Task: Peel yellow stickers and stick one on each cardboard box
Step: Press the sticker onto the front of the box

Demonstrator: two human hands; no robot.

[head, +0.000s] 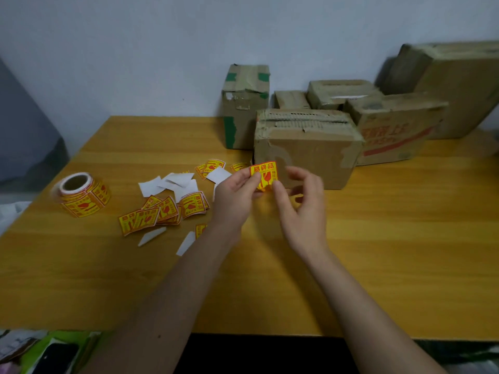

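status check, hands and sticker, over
Left hand pinches yellow sticker; right hand at its lower corner, grip unclear. Nearest box bare, right behind. Nothing in the way.

A wooden table (378,252) with a yellowish grain is seen against a plain pale wall (135,49). At the bottom left, below the table edge, some green packaging (62,344) and a dark phone-like thing (58,357) are piled, pretty blurry.
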